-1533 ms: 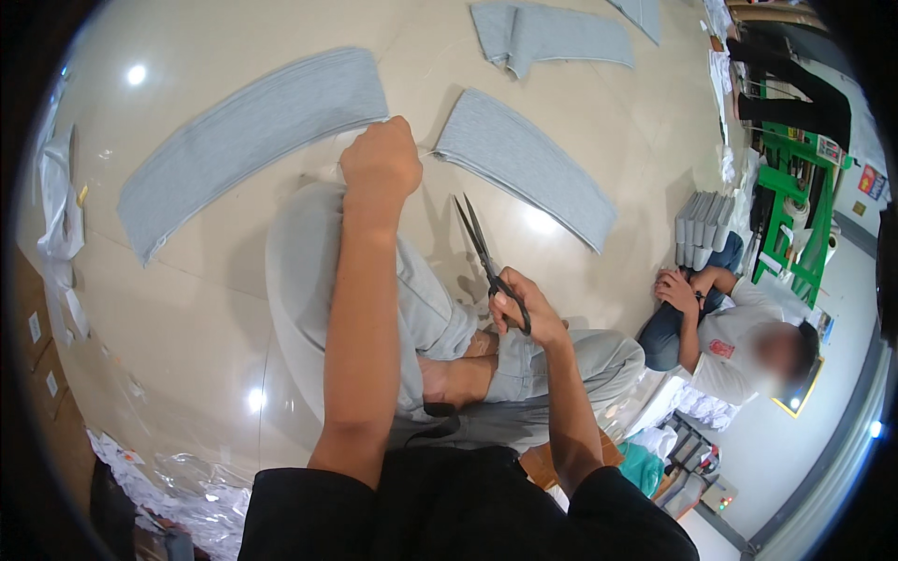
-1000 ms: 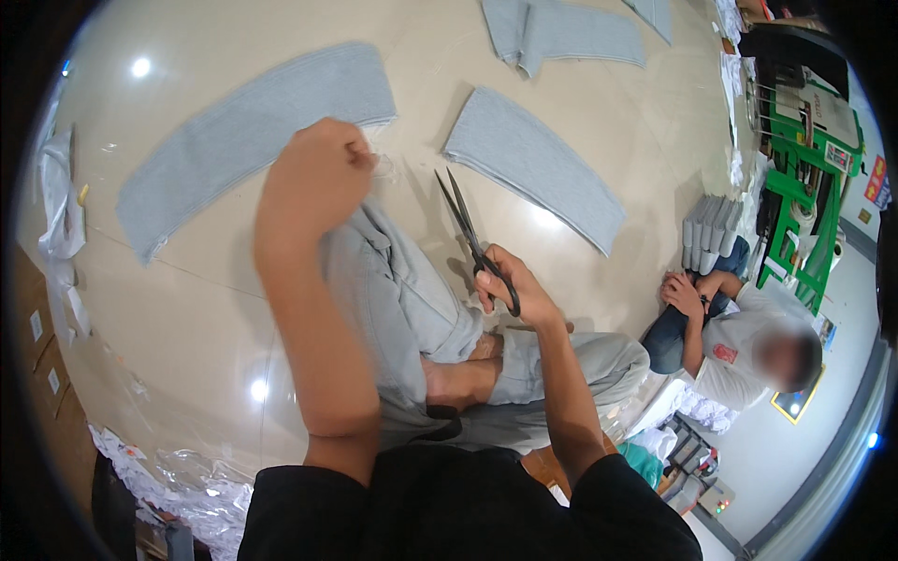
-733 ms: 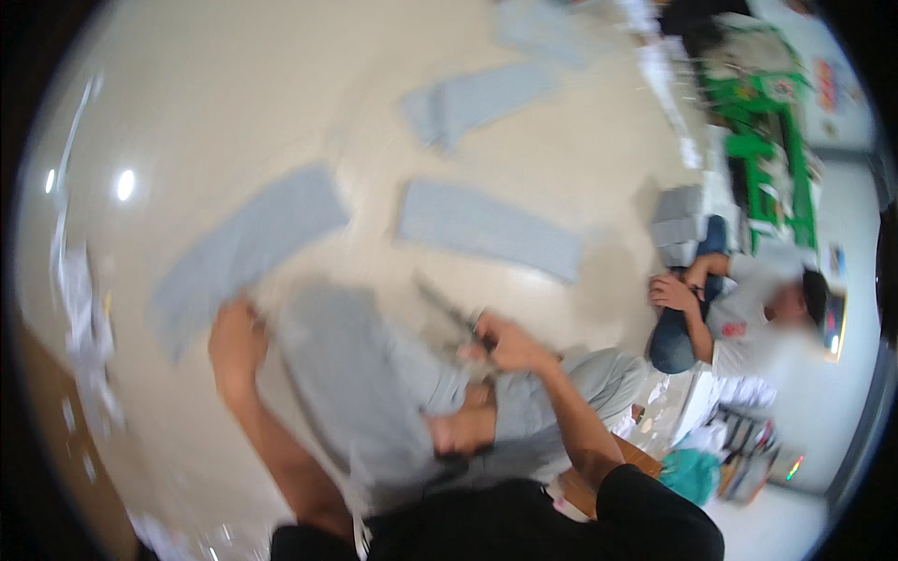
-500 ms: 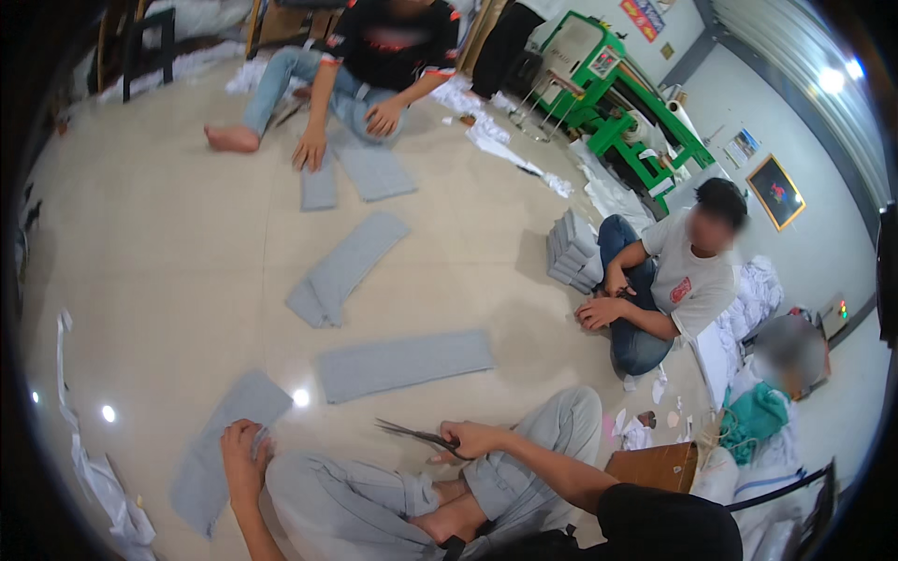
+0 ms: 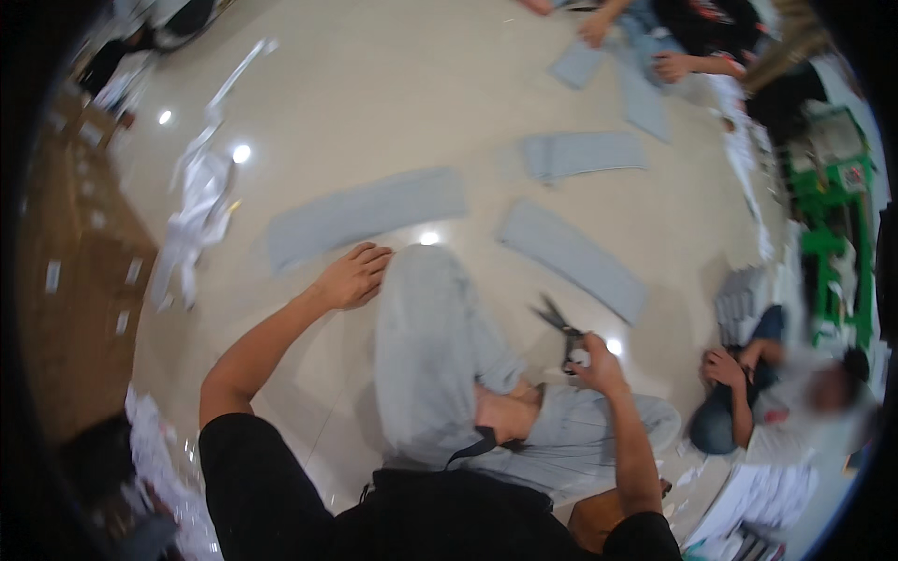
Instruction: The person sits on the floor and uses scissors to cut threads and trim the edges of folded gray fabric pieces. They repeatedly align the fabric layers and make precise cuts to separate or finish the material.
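My right hand [image 5: 599, 363] grips a pair of dark scissors [image 5: 559, 323] by the handles, with the blades slightly apart and pointing away from me. My left hand [image 5: 357, 278] is beside my raised left knee, its fingers extended and nothing visible in them. Just beyond that hand lies a long folded grey cloth [image 5: 369, 210]. Another folded grey cloth [image 5: 572, 260] is on the floor past the scissors, and a third grey cloth [image 5: 585, 154] lies farther off with one end folded over.
Cardboard boxes [image 5: 94, 271] stand at the left, near white scraps [image 5: 196, 206] on the tiles. A co-worker [image 5: 776, 402] sits at the right beside a stack of grey cloths [image 5: 739, 299]. Another person's hand [image 5: 594, 30] touches grey cloth at the far side. A green machine [image 5: 823, 224] stands beyond.
The view has swung left, bringing the boxes in. My left hand has come off the grey cloth at the left and now rests nearer my knee. My right hand still holds the scissors.
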A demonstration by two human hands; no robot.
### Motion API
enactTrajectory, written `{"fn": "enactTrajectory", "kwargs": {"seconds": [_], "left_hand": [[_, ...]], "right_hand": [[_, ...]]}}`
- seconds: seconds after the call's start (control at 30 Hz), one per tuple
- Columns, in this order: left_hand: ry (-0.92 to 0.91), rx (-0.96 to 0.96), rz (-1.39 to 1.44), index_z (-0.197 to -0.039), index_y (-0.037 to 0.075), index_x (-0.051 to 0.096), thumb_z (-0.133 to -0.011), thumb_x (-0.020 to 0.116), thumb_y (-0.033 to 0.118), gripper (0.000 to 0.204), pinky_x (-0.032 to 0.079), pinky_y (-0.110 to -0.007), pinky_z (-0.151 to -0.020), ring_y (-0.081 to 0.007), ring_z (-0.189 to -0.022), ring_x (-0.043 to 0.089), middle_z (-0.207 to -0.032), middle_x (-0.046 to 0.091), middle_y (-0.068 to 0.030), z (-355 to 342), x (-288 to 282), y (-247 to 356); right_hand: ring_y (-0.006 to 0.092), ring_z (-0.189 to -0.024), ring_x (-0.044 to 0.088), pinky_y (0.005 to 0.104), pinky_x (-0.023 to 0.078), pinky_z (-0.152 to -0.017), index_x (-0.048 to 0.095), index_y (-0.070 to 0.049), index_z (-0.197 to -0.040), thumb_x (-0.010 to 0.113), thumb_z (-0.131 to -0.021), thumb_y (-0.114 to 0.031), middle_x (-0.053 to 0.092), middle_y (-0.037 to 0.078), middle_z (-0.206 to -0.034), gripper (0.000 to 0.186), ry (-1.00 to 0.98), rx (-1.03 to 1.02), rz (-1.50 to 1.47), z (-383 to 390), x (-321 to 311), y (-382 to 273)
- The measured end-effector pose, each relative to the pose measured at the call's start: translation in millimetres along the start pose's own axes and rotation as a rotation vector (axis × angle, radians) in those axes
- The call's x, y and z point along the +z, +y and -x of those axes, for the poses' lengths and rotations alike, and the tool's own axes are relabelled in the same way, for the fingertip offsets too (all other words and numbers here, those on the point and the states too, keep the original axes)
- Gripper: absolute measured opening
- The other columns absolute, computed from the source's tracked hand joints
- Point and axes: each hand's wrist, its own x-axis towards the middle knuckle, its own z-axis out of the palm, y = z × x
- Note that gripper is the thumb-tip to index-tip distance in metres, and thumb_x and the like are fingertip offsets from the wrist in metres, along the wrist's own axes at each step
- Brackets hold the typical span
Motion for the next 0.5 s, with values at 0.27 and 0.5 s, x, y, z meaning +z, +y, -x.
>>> {"fn": "enactTrajectory", "kwargs": {"seconds": [0.27,0.5], "left_hand": [[0.471,-1.09,0.024,-0.107,0.004,0.066,-0.094,0.07,0.019,0.02,0.04,-0.051,-0.101,-0.0345,-0.117,0.058,-0.121,0.063,-0.0153,143.9,26.6,146.5],[0.521,-1.544,-0.072,-0.107,0.007,0.066,-0.093,0.068,0.02,0.019,0.035,-0.054,-0.1,-0.0357,-0.12,0.055,-0.126,0.06,-0.0171,111.2,45.9,136.4]], "right_hand": [[0.0436,-0.096,0.069,0.0499,0.055,-0.081,0.055,-0.001,-0.112,0.082,-0.085,-0.026,0.071,0.022,-0.103,0.045,-0.129,0.087,0.261,-0.5,-28.8,-27.0],[0.041,-0.084,0.071,0.0489,0.055,-0.074,0.066,-0.002,-0.099,0.072,-0.094,-0.031,0.073,0.02,-0.088,0.03,0.019,-0.043,0.175,-95.9,-61.8,-102.1]]}}
